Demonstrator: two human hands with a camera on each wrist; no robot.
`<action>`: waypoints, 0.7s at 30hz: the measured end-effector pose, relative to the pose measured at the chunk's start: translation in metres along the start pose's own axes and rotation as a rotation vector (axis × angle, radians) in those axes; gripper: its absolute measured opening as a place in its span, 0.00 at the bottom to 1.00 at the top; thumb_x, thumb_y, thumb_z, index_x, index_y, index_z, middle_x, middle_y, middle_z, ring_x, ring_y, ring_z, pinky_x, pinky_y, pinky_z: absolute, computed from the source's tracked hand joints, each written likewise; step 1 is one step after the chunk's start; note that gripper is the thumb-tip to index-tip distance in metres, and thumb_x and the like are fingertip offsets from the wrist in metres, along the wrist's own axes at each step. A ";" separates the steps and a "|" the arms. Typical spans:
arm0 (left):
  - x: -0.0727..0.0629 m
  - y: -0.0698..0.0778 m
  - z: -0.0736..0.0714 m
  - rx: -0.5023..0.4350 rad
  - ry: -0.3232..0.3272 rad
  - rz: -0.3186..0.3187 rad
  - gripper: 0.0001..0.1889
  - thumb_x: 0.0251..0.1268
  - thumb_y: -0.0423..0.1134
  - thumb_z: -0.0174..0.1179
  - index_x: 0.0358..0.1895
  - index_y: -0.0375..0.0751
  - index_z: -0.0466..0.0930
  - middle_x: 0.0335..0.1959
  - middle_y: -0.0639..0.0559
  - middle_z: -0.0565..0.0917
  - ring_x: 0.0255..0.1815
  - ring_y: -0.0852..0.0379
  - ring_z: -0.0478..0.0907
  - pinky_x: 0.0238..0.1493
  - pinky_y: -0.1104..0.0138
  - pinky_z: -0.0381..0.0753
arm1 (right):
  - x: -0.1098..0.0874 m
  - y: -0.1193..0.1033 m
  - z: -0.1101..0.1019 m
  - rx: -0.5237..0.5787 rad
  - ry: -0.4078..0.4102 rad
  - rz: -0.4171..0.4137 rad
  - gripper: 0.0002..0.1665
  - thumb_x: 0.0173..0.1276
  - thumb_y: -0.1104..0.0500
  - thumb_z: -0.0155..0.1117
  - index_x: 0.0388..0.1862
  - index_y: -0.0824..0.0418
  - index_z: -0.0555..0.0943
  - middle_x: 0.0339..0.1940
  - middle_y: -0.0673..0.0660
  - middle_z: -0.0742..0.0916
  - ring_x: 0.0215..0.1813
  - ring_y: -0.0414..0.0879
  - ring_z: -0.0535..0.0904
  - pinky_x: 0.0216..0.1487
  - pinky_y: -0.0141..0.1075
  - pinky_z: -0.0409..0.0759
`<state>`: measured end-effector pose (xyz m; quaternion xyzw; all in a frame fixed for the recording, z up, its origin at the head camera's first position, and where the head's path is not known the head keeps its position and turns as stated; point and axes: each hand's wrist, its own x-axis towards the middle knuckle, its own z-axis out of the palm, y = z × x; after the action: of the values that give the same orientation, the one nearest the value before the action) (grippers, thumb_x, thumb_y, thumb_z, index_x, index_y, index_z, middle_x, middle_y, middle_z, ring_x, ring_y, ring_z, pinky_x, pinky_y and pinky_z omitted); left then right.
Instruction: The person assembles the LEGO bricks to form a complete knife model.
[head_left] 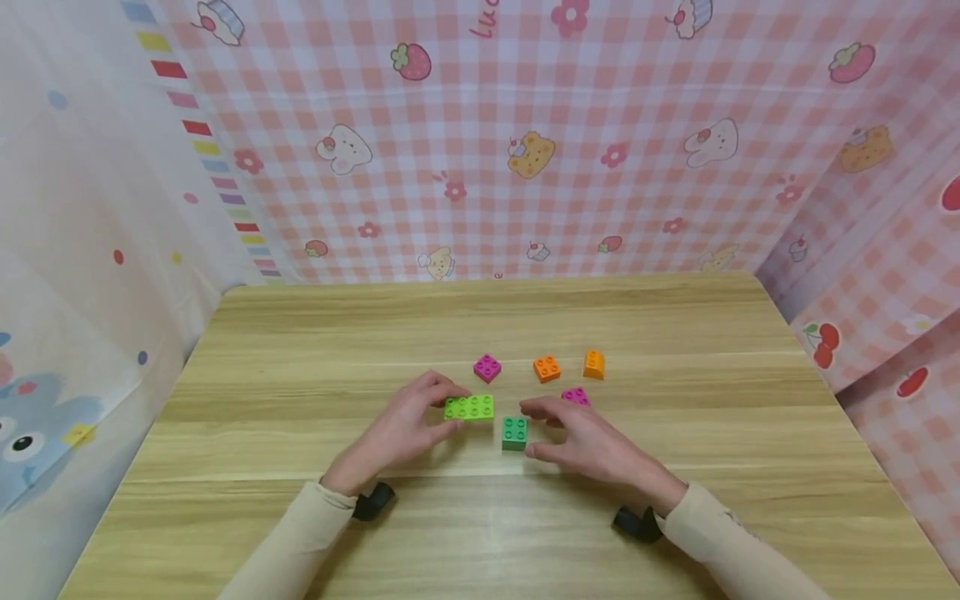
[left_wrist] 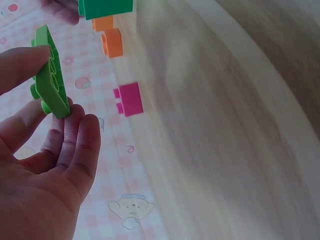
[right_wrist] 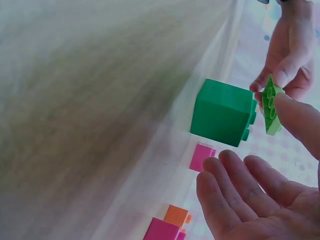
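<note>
My left hand [head_left: 405, 421] pinches a flat lime-green toy brick [head_left: 469, 407] by its left end, thumb on one side and fingers on the other. In the left wrist view the lime brick [left_wrist: 51, 82] is held above the tabletop, its hollow underside facing the table. A taller dark-green block [head_left: 514, 434] with studs on top stands on the table just right of it. Beside that block is my right hand [head_left: 585, 437], thumb and fingers spread apart with nothing between them. The right wrist view shows the green block [right_wrist: 222, 112] beyond the fingertips.
Behind the hands lie a magenta brick [head_left: 487, 367], an orange brick [head_left: 547, 368] and an orange brick with a rounded top [head_left: 594, 364]. Another magenta brick [head_left: 576, 396] is partly covered by the right hand. Patterned cloth [head_left: 480, 208] hangs behind the wooden table [head_left: 360, 325].
</note>
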<state>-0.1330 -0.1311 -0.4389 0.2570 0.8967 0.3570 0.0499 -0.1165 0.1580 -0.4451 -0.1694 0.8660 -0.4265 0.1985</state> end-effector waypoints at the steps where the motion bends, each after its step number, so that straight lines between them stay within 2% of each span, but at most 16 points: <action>1: 0.000 0.001 0.001 -0.001 -0.003 0.005 0.20 0.64 0.34 0.72 0.59 0.39 0.84 0.52 0.49 0.80 0.52 0.52 0.79 0.57 0.54 0.82 | -0.001 0.000 0.000 0.003 0.005 -0.005 0.35 0.70 0.52 0.73 0.73 0.58 0.74 0.71 0.55 0.80 0.70 0.55 0.75 0.72 0.54 0.73; 8: 0.001 0.009 0.007 -0.018 -0.007 0.032 0.20 0.65 0.35 0.72 0.60 0.41 0.84 0.52 0.51 0.80 0.52 0.53 0.78 0.58 0.53 0.82 | -0.004 -0.002 -0.004 0.009 0.028 -0.061 0.36 0.70 0.53 0.74 0.73 0.59 0.74 0.71 0.56 0.80 0.70 0.54 0.76 0.71 0.53 0.75; 12: 0.002 0.012 0.011 -0.032 -0.010 0.026 0.20 0.65 0.35 0.72 0.60 0.43 0.84 0.52 0.52 0.79 0.53 0.53 0.78 0.59 0.54 0.81 | -0.005 -0.003 -0.005 -0.002 0.039 -0.073 0.36 0.70 0.52 0.74 0.73 0.60 0.74 0.71 0.56 0.80 0.69 0.54 0.76 0.69 0.53 0.76; 17: 0.003 0.014 0.016 -0.034 -0.018 0.024 0.20 0.65 0.36 0.72 0.60 0.44 0.84 0.52 0.52 0.79 0.52 0.53 0.77 0.58 0.55 0.81 | -0.005 -0.003 -0.005 -0.043 0.073 -0.086 0.36 0.69 0.52 0.75 0.72 0.58 0.74 0.70 0.57 0.80 0.67 0.56 0.78 0.67 0.54 0.78; 21: 0.005 0.017 0.019 -0.040 -0.035 0.034 0.20 0.65 0.36 0.72 0.60 0.42 0.84 0.52 0.51 0.79 0.53 0.49 0.77 0.57 0.53 0.81 | -0.006 -0.003 -0.004 -0.078 0.095 -0.112 0.36 0.69 0.52 0.75 0.73 0.59 0.74 0.70 0.59 0.80 0.65 0.59 0.79 0.65 0.55 0.79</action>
<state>-0.1247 -0.1064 -0.4416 0.2771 0.8840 0.3710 0.0645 -0.1129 0.1619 -0.4395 -0.2050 0.8796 -0.4103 0.1263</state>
